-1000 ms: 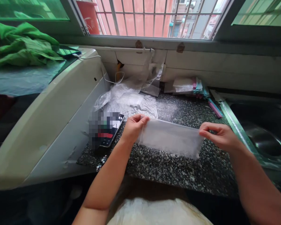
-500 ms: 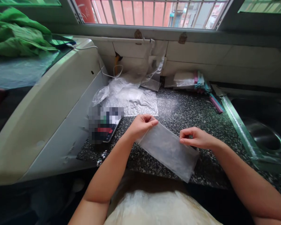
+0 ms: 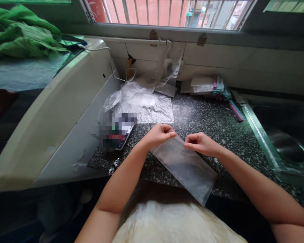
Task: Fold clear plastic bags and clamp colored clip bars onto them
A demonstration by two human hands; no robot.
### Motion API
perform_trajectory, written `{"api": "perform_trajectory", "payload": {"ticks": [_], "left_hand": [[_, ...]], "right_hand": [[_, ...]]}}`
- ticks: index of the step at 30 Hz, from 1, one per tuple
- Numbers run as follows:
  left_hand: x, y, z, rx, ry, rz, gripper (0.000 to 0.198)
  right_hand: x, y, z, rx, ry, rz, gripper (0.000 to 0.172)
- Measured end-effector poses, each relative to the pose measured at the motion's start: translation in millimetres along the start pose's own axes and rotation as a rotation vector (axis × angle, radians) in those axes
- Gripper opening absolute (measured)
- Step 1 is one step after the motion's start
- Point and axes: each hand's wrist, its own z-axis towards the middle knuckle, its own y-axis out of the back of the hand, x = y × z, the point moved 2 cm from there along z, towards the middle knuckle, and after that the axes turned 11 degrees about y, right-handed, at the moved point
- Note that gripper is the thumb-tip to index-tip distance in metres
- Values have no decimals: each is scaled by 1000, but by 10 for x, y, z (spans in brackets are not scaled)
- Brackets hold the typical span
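A clear, flat plastic bag (image 3: 186, 165) hangs at a slant over the front of the dark speckled counter (image 3: 207, 121). Its upper left corner is pinched between the thumb and fingers of my left hand (image 3: 160, 135). Farther along the bag's upper edge, my right hand (image 3: 200, 143) has its thumb and fingertips together on the plastic. The bag's lower right corner reaches past the counter's front edge.
Left of my hands lies a phone (image 3: 124, 135), partly blurred out. Behind it is crumpled clear plastic (image 3: 147, 104). A stack of packets with pink and blue strips (image 3: 210, 86) sits by the wall; a metal sink (image 3: 281, 145) is at right.
My right hand has slid left along the bag's upper edge, nearer my left hand. The bag's lower corner has dropped a little. The whole view has shifted slightly.
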Motion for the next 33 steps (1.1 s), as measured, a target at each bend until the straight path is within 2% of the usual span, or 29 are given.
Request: {"api": "perform_trajectory", "payload": {"ticks": [3,5,10,14,18,20,23,26,29,33], "left_hand": [[11,-10,5,32,6,-2,25],[18,-22,12,53,3,-7,25],[35,-13,23,91,7,3,29],[54,49,17,100,24,55,34],[74,97,27,36,37,70,31],[72,103,36,-9,41,38,27],[48,92,40,-34,27,-16,23],[30,57,33,20,21,-9,21],[32,17,28,83,17,7,21],[46,6,43,38,26,-51,25]], "right_hand": [[11,-2,16,64,-8,17,28],[33,-9,54,44,2,24,27],[58,-60,167,-70,45,2,27],[0,8,125,-170,73,-7,28],[-71,141,26,-329,77,-17,30],[-91,180,-3,-366,76,-16,31],[-99,196,-12,-340,64,5,32],[-84,188,-1,-310,54,92,31],[-62,175,8,-341,64,138,32],[-61,167,-4,-410,99,115,32]]}}
